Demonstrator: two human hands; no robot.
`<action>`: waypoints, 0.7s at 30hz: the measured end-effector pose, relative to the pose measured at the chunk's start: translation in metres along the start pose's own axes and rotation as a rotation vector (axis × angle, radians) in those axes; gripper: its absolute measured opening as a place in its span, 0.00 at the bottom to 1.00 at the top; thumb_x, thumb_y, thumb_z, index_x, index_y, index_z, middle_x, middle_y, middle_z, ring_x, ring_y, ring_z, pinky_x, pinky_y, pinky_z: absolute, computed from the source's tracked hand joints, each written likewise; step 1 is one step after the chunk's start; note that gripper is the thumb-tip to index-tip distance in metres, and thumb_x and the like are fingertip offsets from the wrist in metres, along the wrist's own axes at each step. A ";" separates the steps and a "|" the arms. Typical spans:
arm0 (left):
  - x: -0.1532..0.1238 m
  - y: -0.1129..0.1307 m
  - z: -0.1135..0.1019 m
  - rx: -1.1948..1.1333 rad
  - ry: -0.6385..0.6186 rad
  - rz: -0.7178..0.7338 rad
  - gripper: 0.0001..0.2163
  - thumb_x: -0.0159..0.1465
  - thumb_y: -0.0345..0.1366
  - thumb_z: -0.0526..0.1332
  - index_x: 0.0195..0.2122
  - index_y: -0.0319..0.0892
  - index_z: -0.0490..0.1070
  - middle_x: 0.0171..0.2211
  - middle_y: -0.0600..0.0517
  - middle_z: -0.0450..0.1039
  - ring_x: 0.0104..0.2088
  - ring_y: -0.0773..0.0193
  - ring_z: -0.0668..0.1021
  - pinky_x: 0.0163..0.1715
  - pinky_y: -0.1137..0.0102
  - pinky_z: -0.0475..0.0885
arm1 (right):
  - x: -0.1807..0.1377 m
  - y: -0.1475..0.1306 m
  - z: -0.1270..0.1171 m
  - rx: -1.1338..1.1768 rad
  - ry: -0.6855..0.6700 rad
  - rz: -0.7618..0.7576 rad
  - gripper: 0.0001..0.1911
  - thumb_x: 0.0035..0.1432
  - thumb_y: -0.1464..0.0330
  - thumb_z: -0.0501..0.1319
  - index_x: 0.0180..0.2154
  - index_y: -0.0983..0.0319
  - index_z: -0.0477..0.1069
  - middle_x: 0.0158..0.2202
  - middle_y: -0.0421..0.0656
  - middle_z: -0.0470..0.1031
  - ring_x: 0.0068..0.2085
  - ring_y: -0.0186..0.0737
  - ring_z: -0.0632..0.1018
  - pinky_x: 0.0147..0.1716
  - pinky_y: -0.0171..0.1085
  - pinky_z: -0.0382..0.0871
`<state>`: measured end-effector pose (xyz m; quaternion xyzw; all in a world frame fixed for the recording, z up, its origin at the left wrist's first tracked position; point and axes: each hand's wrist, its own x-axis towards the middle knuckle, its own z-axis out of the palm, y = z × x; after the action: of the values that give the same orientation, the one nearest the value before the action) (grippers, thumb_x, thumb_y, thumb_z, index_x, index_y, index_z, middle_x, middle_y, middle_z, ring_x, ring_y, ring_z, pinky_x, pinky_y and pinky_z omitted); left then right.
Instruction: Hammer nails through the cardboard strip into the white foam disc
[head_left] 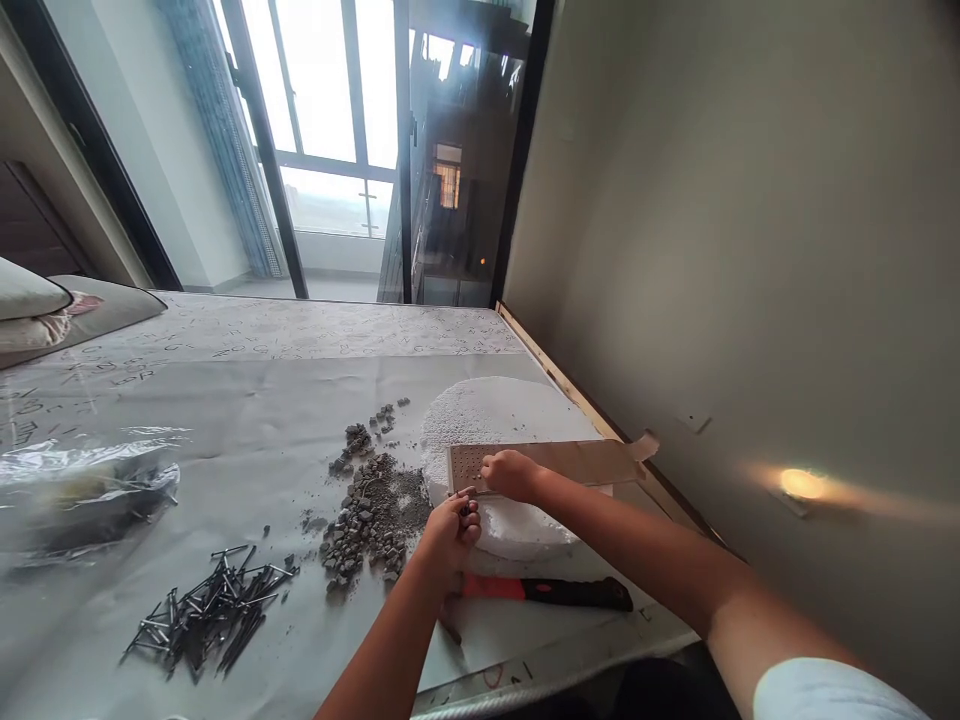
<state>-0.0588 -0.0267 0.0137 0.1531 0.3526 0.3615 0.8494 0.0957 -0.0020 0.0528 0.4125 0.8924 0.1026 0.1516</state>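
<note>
My left hand [452, 530] is closed around a few thin dark pieces that look like nails, near the board's lower left corner. My right hand [511, 475] is closed in a pinch over the brown board [577, 462]; whatever its fingertips hold is hidden. Rows of small holes cover the board's left end. Under the board lies a round white foam slab [487, 405]. A hammer [555, 592] with a red and black handle rests below my hands, its head partly behind my left wrist. Loose nails [214, 610] form a pile at the lower left.
Grey gravel and grit [367, 520] lie left of the foam. A clear plastic bag [90, 495] with dark contents is at far left. Grey sheeting [225, 400] covers the bed-like surface. A wooden edge [570, 385] runs along the wall at right. Pillows [97, 310] stand at back left.
</note>
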 end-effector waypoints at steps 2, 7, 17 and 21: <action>0.001 0.000 -0.001 -0.003 0.004 -0.002 0.05 0.59 0.24 0.51 0.34 0.38 0.60 0.18 0.57 0.58 0.13 0.79 0.57 0.13 0.82 0.48 | -0.001 0.001 -0.001 0.020 0.005 0.017 0.12 0.53 0.79 0.52 0.35 0.70 0.74 0.34 0.53 0.75 0.39 0.44 0.75 0.32 0.36 0.67; 0.001 0.001 0.000 -0.022 -0.003 -0.019 0.03 0.59 0.25 0.52 0.33 0.38 0.60 0.18 0.58 0.57 0.13 0.79 0.57 0.12 0.83 0.47 | 0.001 0.002 -0.001 0.098 0.022 0.132 0.11 0.55 0.75 0.53 0.35 0.69 0.74 0.35 0.54 0.75 0.36 0.44 0.76 0.31 0.36 0.67; -0.002 0.002 0.000 -0.007 0.026 -0.027 0.03 0.60 0.26 0.51 0.35 0.38 0.61 0.19 0.57 0.58 0.13 0.78 0.57 0.12 0.82 0.49 | -0.003 0.010 -0.017 0.280 0.145 0.284 0.12 0.56 0.80 0.50 0.40 0.71 0.68 0.38 0.54 0.73 0.36 0.39 0.75 0.31 0.33 0.64; 0.000 0.001 0.000 -0.042 -0.002 -0.045 0.02 0.61 0.27 0.51 0.34 0.37 0.61 0.18 0.56 0.58 0.14 0.77 0.59 0.12 0.81 0.52 | -0.007 0.010 -0.034 0.373 0.230 0.233 0.12 0.61 0.75 0.49 0.40 0.67 0.69 0.40 0.48 0.73 0.38 0.34 0.73 0.35 0.29 0.63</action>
<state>-0.0594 -0.0254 0.0142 0.1278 0.3475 0.3496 0.8606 0.0952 -0.0028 0.0889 0.5191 0.8537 -0.0010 -0.0428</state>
